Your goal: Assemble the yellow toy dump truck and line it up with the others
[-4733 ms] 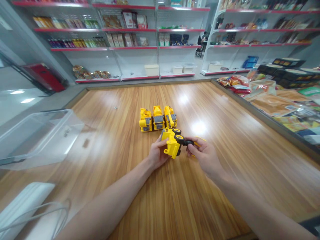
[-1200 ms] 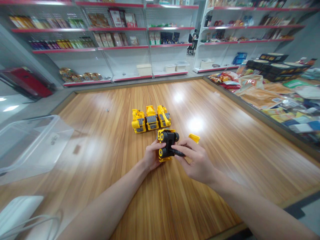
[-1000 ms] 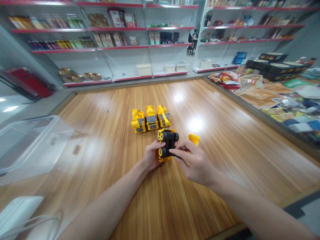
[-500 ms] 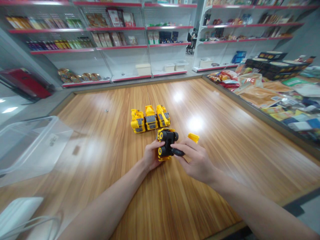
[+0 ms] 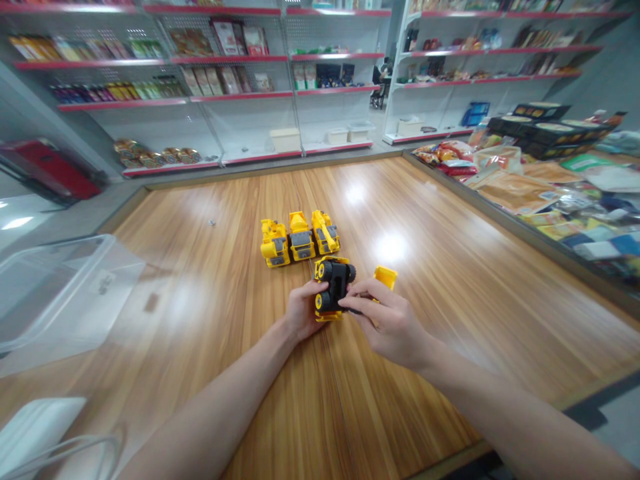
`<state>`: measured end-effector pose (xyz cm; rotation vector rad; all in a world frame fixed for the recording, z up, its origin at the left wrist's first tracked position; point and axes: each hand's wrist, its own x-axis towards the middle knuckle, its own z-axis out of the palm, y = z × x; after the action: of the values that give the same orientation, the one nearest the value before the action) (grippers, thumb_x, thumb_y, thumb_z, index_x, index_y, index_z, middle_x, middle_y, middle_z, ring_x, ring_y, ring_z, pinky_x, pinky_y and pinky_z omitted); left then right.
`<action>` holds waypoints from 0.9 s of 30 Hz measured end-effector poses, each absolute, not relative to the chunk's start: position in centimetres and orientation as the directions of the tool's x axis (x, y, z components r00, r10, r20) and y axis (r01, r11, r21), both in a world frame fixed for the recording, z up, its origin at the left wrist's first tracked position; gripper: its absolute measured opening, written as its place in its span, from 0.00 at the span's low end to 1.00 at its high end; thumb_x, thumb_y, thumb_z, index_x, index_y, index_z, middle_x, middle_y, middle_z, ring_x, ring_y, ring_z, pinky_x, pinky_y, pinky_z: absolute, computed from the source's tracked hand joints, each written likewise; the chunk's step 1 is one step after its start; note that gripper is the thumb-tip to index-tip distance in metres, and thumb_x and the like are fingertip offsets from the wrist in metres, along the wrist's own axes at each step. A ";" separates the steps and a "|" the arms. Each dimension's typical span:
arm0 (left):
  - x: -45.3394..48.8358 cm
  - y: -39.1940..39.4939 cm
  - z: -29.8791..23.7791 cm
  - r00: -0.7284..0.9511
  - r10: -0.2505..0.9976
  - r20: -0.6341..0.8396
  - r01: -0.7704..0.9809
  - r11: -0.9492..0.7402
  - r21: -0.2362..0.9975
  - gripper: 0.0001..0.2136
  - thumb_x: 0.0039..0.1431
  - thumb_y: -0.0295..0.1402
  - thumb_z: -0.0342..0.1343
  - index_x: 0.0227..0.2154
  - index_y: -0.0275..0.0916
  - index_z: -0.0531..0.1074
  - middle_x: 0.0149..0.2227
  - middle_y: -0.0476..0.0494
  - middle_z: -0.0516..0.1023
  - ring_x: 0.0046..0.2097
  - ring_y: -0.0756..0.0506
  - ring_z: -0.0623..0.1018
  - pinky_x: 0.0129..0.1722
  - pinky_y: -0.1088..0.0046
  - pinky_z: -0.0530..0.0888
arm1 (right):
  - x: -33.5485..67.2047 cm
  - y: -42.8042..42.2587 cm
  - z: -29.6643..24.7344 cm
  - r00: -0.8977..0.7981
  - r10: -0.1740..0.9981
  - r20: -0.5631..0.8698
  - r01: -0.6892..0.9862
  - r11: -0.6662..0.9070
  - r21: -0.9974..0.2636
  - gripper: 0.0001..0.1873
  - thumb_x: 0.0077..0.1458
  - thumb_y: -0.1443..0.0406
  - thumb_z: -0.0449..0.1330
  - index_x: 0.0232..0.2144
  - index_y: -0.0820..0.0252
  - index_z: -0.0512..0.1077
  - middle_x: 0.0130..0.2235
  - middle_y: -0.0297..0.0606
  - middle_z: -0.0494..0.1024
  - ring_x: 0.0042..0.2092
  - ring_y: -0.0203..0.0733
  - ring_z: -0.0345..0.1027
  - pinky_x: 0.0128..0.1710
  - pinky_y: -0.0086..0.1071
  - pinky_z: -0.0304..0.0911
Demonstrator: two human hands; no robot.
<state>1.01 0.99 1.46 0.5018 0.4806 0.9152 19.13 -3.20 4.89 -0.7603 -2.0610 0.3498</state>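
My left hand (image 5: 303,311) grips a yellow and black toy truck (image 5: 338,283), tipped so its black underside and yellow-hubbed wheels show. Close on its right, my right hand (image 5: 383,312) has its fingers closed around a small black screwdriver (image 5: 354,311), mostly hidden by the fingers, held against the truck's underside. A yellow toy part (image 5: 385,276), shaped like a truck bed, lies just beyond the right hand. Farther back stand three yellow toy trucks side by side: a left one (image 5: 275,244), a middle one (image 5: 301,237) and a right one (image 5: 325,231).
The wooden table (image 5: 225,300) carries a clear plastic bin (image 5: 65,293) at left and a white device with cables (image 5: 43,427) at front left. Packaged goods (image 5: 520,190) cover an adjoining surface at right. Stocked shelves (image 5: 240,97) line the back.
My right hand's fingers have shifted and curled over the screwdriver, so less of its black handle shows. The toy truck stays in almost the same place in my left hand.
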 end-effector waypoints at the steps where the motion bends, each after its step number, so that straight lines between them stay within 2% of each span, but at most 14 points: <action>1: 1.0 1.0 1.4 0.518 0.838 -0.171 -0.619 0.506 0.601 0.15 0.51 0.28 0.55 0.42 0.30 0.74 0.34 0.37 0.81 0.36 0.40 0.81 0.38 0.64 0.77 | 19.2 -3.2 4.8 -0.433 0.631 0.644 0.383 0.775 -0.502 0.19 0.56 0.78 0.53 0.46 0.60 0.74 0.43 0.45 0.72 0.45 0.43 0.68 0.43 0.39 0.70; 7: 1.1 1.0 1.0 0.508 0.848 -0.152 -0.604 0.477 0.638 0.17 0.51 0.28 0.55 0.45 0.31 0.73 0.36 0.38 0.81 0.36 0.41 0.81 0.38 0.65 0.77 | 19.4 -3.1 4.4 -0.442 0.635 0.634 0.364 0.773 -0.520 0.21 0.57 0.77 0.53 0.49 0.56 0.73 0.42 0.43 0.72 0.45 0.42 0.69 0.43 0.38 0.71; 17: 0.9 1.0 0.9 0.507 0.845 -0.171 -0.610 0.491 0.622 0.18 0.51 0.29 0.56 0.47 0.31 0.72 0.37 0.36 0.81 0.36 0.40 0.81 0.38 0.64 0.77 | 19.1 -3.1 5.0 -0.367 0.659 0.657 0.391 0.750 -0.534 0.16 0.57 0.74 0.57 0.46 0.56 0.74 0.37 0.40 0.73 0.39 0.39 0.70 0.38 0.34 0.71; 27: 0.8 0.9 1.0 0.524 0.838 -0.154 -0.615 0.498 0.612 0.19 0.50 0.29 0.56 0.47 0.32 0.71 0.37 0.37 0.81 0.36 0.40 0.81 0.36 0.65 0.77 | 19.0 -3.2 4.8 -0.334 0.660 0.673 0.418 0.744 -0.521 0.13 0.56 0.71 0.60 0.44 0.57 0.74 0.36 0.39 0.73 0.39 0.39 0.71 0.39 0.34 0.71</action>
<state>0.81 0.94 1.02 0.5298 0.4706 0.9193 18.97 -3.19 4.77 -0.8182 -1.9763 0.3147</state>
